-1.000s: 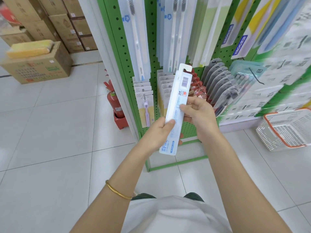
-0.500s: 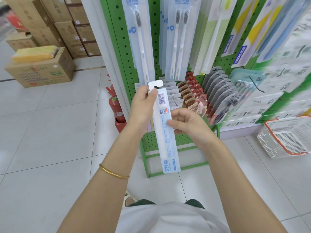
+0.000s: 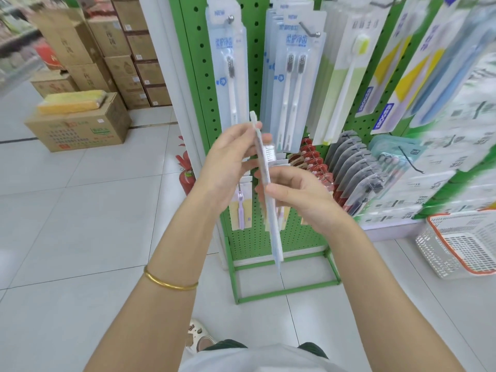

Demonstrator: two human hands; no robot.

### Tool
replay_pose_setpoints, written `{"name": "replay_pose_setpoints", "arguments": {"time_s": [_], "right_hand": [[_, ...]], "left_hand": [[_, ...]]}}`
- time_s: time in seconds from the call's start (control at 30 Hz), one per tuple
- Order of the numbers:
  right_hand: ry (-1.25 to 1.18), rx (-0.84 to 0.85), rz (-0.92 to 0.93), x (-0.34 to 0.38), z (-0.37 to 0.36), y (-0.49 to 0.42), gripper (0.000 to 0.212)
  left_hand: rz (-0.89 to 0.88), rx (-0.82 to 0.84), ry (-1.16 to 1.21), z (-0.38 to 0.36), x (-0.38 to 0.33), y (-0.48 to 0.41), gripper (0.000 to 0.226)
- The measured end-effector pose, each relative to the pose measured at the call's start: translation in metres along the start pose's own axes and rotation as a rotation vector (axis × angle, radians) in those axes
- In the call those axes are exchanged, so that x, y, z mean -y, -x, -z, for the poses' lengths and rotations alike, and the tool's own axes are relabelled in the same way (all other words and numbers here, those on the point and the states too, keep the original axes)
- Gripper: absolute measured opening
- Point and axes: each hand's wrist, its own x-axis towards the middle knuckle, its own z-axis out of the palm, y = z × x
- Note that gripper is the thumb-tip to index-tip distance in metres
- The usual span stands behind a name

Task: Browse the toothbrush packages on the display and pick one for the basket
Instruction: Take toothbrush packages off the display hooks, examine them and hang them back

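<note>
Before the display [image 3: 303,237], raised hands [image 3: 228,162] [image 3: 300,194] pinch one package [image 3: 275,237].

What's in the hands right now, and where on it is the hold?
One toothbrush package, seen edge-on. The left hand pinches its top end; the right hand grips it just below, in the upper half. The lower half hangs free.

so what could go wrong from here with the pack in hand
1. The toothbrush package is pinched only in its upper half by the left hand and right hand. Its long lower end hangs free, so it might slip onto the tiles.
2. The shopping basket sits on the floor off to the right, so a toss could miss.
3. The package's top looks close to the hanging twin-brush pack and might snag it.
</note>
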Motion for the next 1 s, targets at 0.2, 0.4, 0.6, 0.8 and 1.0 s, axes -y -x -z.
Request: {"name": "replay_pose_setpoints", "arguments": {"time_s": [0.2, 0.4, 0.6, 0.8, 1.0], "right_hand": [[0.192, -0.428, 0.224, 0.051, -0.014, -0.024, 0.036], [0.400, -0.614, 0.330, 0.079, -0.039, -0.045, 0.040], [0.535, -0.669, 0.287, 0.080, -0.049, -0.054, 0.048], [0.679, -0.679, 0.235, 0.078, -0.052, -0.060, 0.048], [0.723, -0.580, 0.273, 0.078, -0.045, -0.067, 0.045]], "left_hand": [[-0.294, -0.184, -0.245, 0.009, -0.037, -0.003, 0.020], [-0.469, -0.315, -0.288, 0.010, -0.059, -0.006, 0.010], [-0.484, -0.327, -0.318, 0.011, -0.060, -0.013, 0.006], [-0.462, -0.369, -0.326, 0.012, -0.054, -0.025, 0.008], [-0.441, -0.384, -0.352, 0.013, -0.056, -0.039, 0.017]]}}
